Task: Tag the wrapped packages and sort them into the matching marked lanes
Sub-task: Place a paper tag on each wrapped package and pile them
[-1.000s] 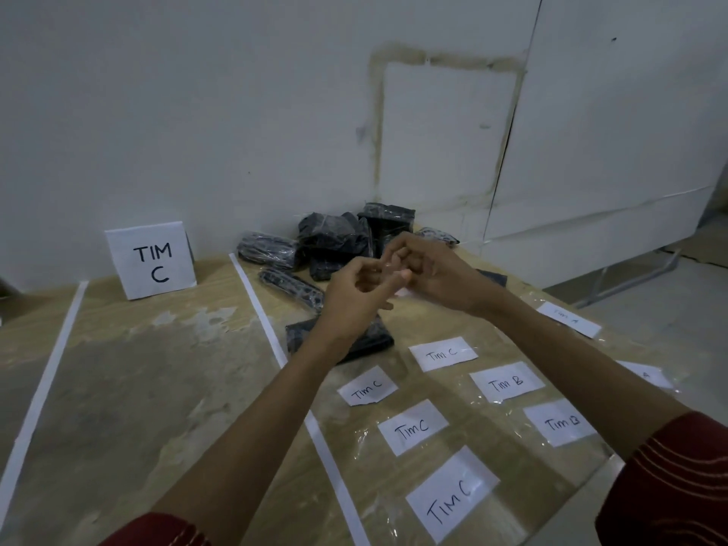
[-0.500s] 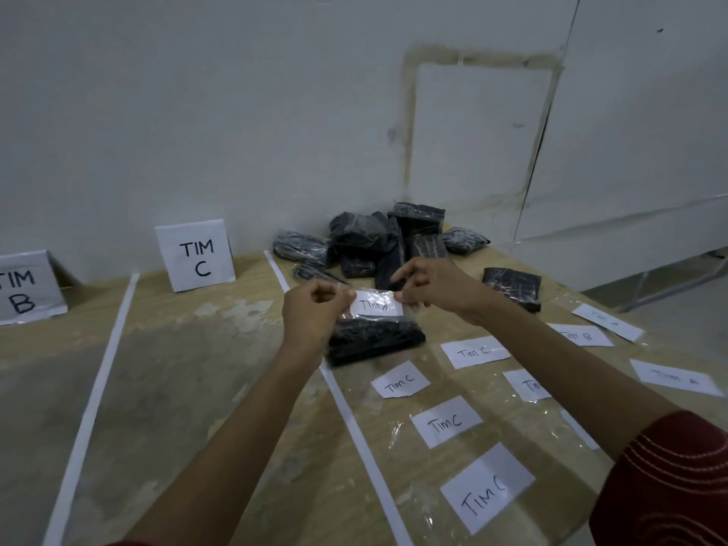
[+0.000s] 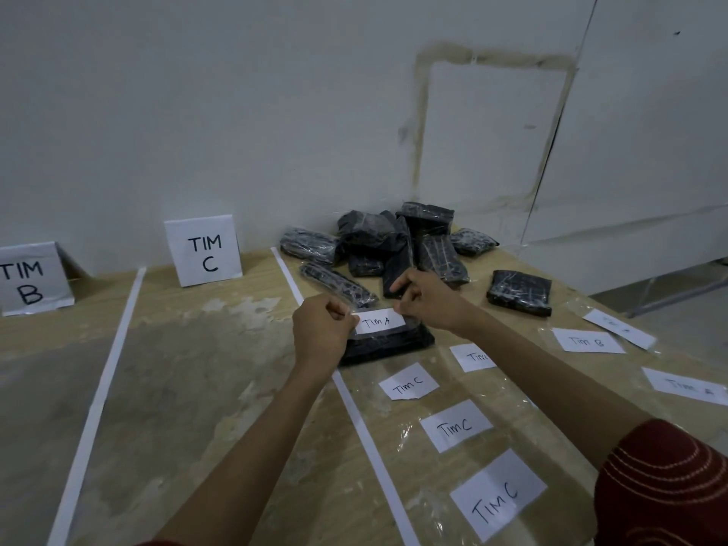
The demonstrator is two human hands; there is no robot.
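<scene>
**A bare pale wall behind a worn wooden table**

A plain whitish wall (image 3: 197,112) fills the upper half of the frame, dim and evenly lit with a cool grey cast. Right of centre, a brownish stained outline (image 3: 512,60) traces a rectangle on it. At the upper right a white panel (image 3: 650,151) stands slightly askew, parted from the wall by a thin dark seam (image 3: 553,143). A table (image 3: 189,368) of light wood spreads over the lower half, its top scuffed with whitish worn patches at centre left. At the right edge a strip of grey floor (image 3: 705,309) shows, crossed by a slanting metal bar (image 3: 677,295).
</scene>
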